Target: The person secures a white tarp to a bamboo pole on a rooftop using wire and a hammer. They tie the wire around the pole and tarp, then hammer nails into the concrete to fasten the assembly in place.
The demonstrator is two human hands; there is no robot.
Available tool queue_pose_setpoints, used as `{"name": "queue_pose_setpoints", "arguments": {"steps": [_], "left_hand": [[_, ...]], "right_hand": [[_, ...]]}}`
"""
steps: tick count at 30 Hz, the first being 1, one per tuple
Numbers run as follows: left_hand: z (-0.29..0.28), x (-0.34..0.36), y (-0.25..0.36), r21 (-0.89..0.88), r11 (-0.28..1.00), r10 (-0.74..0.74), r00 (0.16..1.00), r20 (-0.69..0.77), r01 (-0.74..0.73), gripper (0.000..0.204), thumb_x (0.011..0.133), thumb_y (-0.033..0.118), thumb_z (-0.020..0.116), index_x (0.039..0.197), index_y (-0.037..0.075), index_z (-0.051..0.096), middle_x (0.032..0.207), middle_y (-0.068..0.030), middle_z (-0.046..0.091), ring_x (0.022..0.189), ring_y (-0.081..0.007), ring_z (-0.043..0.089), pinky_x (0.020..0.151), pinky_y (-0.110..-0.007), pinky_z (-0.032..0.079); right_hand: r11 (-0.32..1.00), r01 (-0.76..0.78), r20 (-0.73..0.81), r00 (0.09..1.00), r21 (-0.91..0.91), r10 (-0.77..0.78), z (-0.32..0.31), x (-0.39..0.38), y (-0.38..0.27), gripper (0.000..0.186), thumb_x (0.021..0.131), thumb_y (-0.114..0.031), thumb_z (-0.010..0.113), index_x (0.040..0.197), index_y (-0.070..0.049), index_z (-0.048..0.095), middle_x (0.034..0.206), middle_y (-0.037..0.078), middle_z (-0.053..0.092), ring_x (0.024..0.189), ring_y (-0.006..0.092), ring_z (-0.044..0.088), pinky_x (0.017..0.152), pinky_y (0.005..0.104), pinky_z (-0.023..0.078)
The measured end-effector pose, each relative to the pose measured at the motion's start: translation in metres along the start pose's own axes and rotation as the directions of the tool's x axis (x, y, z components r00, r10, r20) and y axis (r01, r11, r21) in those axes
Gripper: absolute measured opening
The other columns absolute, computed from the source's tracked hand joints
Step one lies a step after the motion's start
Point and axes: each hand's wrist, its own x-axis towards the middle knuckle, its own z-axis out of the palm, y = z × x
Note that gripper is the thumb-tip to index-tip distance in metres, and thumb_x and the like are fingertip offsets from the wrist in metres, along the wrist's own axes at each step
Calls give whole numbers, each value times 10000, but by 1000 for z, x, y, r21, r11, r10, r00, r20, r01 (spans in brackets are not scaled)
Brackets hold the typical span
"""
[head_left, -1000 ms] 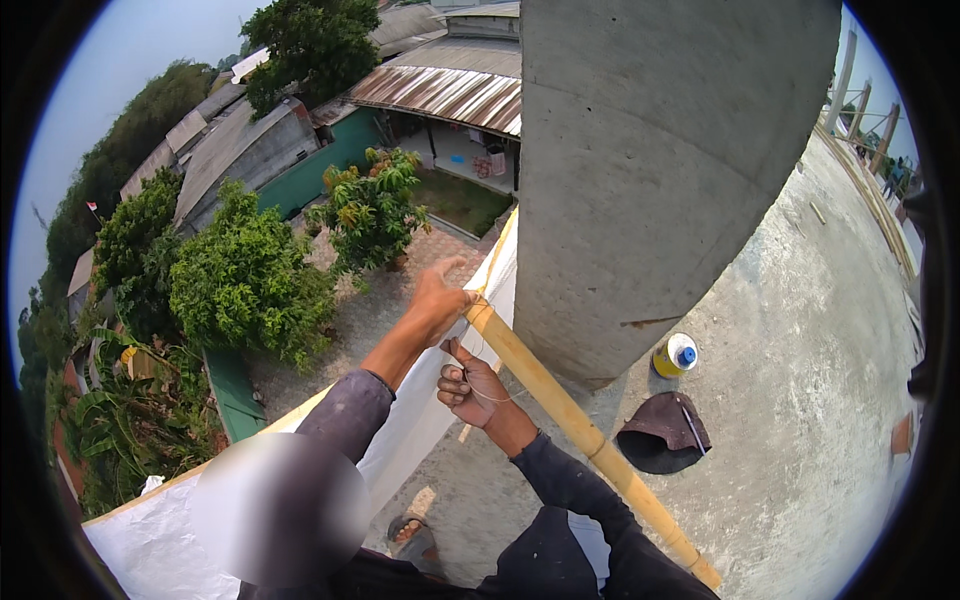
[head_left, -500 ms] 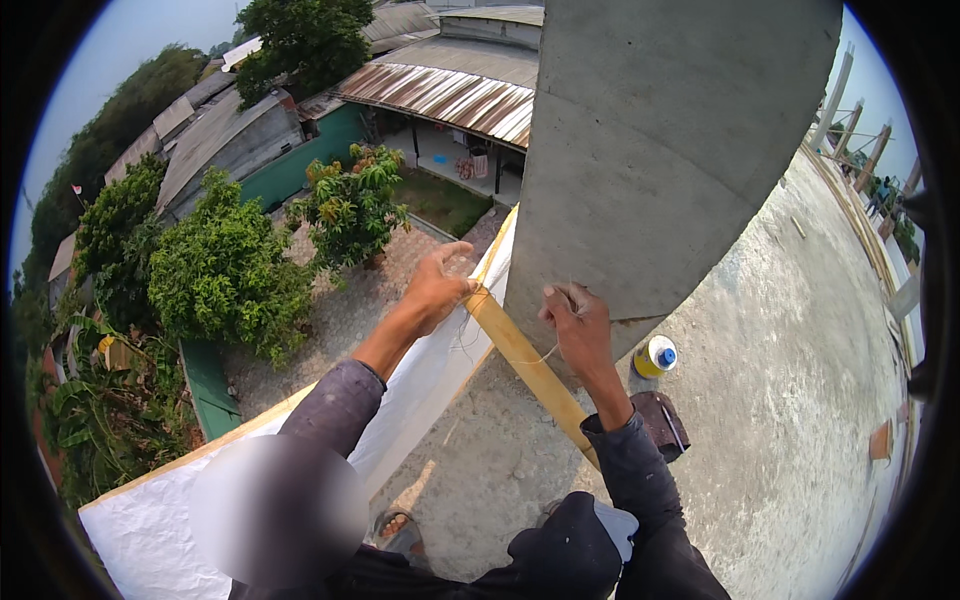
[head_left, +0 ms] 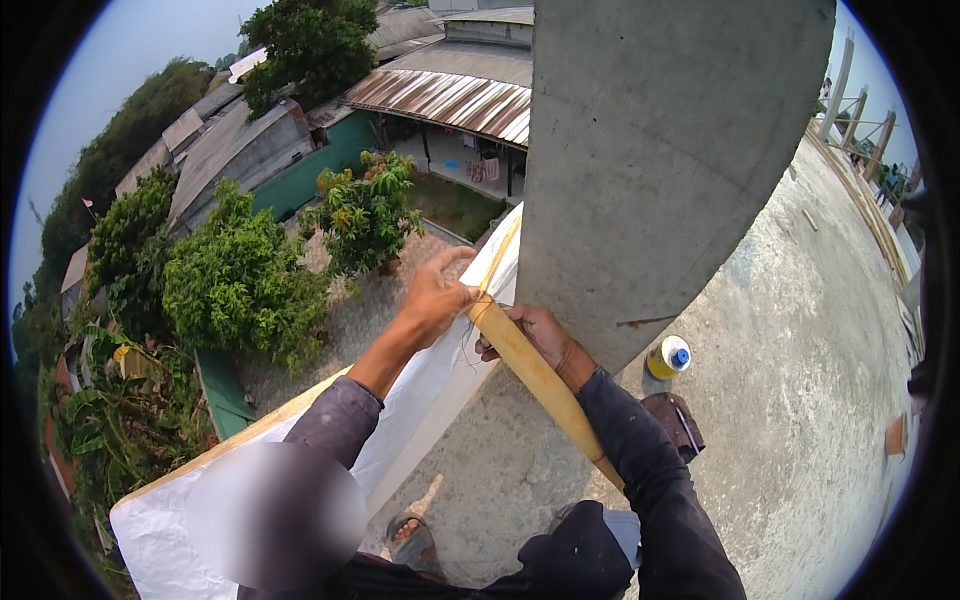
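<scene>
A yellowish bamboo pole (head_left: pixel 550 395) slants from beside my right forearm up to the edge of a white sheet (head_left: pixel 425 430). My left hand (head_left: pixel 432 300) grips the pole's upper end with the thumb, its index finger stretched past it. Thin dark wire (head_left: pixel 468 338) is wound round that end, with loose strands hanging down. My right hand (head_left: pixel 538 338) reaches beneath the pole. Its fingertips come out on the left side, pinched beside the wire strands; the pole hides part of this hand.
A grey concrete column (head_left: pixel 670 170) rises right in front of me. A yellow-and-white bottle with a blue cap (head_left: pixel 668 357) and a dark brown pouch (head_left: pixel 672 424) rest on the concrete floor (head_left: pixel 780 430). Beyond the sheet, the drop leads to trees (head_left: pixel 235 275) and a paved yard.
My right hand has moved left and down from beside the column, passing under the bamboo pole. My left hand has stayed at the pole's end. The view has shifted slightly.
</scene>
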Motion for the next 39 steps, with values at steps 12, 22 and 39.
{"name": "queue_pose_setpoints", "arguments": {"steps": [12,22,39], "left_hand": [[-4,-2,-20,41,998,-53,998,-19,54,564,873,-25,686,1408,-25,508,922,-150,728,835,-138,651,765,-284,511],[0,-10,-21,2,998,-55,993,-108,56,532,877,1,690,1380,-46,524,948,-185,739,858,-164,668,795,-304,522],[5,-9,-29,14,995,-93,987,-132,96,521,877,-3,686,1372,-37,530,951,-122,741,844,-140,631,757,-284,501]], "right_hand": [[258,-130,-238,862,-957,-448,47,-23,-81,304,940,-191,758,1094,69,722,902,62,698,710,115,615,650,269,502],[610,74,-297,824,-789,-483,60,27,-48,246,953,-180,752,1099,17,732,884,56,722,719,98,641,647,259,551],[524,-97,-383,795,-846,-471,43,24,-45,281,944,-151,693,1109,71,746,764,40,679,613,117,622,574,276,507]]}}
